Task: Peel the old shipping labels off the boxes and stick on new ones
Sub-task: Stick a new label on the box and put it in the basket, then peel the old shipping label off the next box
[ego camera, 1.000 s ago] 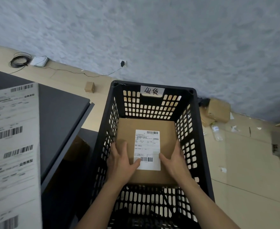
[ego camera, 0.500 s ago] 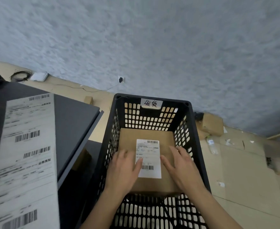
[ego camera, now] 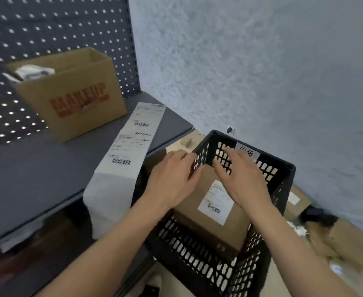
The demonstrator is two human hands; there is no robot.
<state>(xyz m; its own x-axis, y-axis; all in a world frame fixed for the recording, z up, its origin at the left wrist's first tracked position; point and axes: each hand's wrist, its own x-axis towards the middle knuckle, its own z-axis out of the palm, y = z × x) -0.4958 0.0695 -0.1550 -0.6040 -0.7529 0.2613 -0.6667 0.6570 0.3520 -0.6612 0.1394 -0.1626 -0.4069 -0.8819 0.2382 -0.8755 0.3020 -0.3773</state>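
Note:
A brown cardboard box [ego camera: 206, 228] with a white shipping label [ego camera: 216, 203] on top lies inside a black plastic crate [ego camera: 283, 174]. My left hand [ego camera: 172, 179] and my right hand [ego camera: 242, 179] hover above the box with fingers spread and hold nothing; whether they touch anything I cannot tell. A long strip of new shipping labels [ego camera: 131, 142] lies on the grey table [ego camera: 37, 172] to the left, its lower end hanging over the table edge.
An open "MAKEUP" carton [ego camera: 73, 99] stands on the table against a perforated dark panel [ego camera: 47, 28]. Cardboard boxes and scraps [ego camera: 335, 239] litter the floor right of the crate. A grey wall with a socket [ego camera: 230, 130] lies behind.
Both hands have lifted off the box in the crate and moved up and away from it. The view has swung left, bringing the table, label strip and carton into sight.

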